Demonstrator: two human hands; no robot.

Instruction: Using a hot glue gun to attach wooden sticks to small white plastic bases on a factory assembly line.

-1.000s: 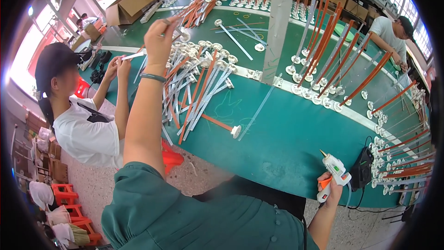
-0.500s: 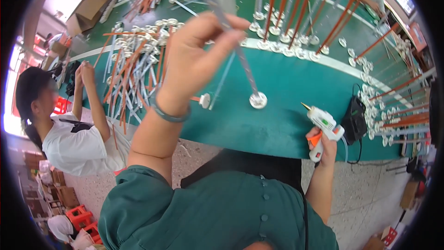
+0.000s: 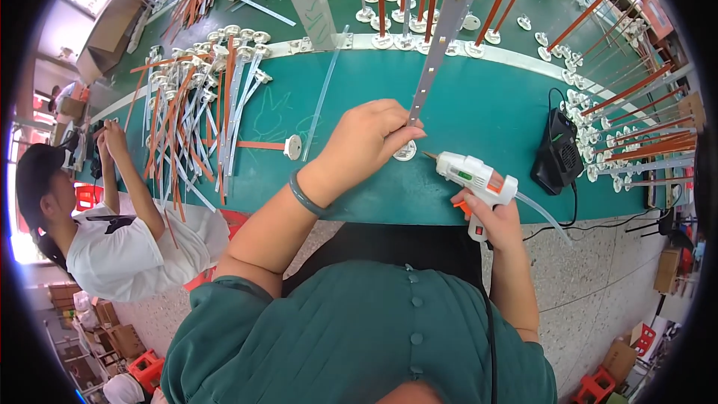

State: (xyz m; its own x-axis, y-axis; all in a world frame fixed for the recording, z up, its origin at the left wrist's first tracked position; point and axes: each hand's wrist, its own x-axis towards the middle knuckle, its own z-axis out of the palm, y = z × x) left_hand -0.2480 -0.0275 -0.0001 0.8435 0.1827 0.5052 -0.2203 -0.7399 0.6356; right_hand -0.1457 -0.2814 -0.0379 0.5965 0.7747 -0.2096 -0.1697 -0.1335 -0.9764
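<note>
My left hand (image 3: 372, 137) pinches a long grey strip (image 3: 436, 60) dotted with small pale squares, low down near its foot. That strip stands upright, slightly tilted, on a round white base (image 3: 404, 151) on the green table. My right hand (image 3: 490, 217) is wrapped round the handle of a white hot glue gun (image 3: 473, 176) with an orange trigger. Its nozzle points left, close beside the white base. A clear glue stick (image 3: 540, 214) pokes out of the gun's back. Left of my left hand lie an orange strip with a round white base (image 3: 292, 147) and a thin clear strip (image 3: 326, 92).
A heap of orange and silver strips with white bases (image 3: 202, 105) covers the table's left. Many strips stand upright along the far side. A black box-shaped device (image 3: 559, 153) with a cord sits at right. A co-worker (image 3: 112, 217) sits at left.
My left hand has slid down the grey strip toward its base. My right hand has brought the glue gun leftward and up, its nozzle now close to the base. The view has shifted.
</note>
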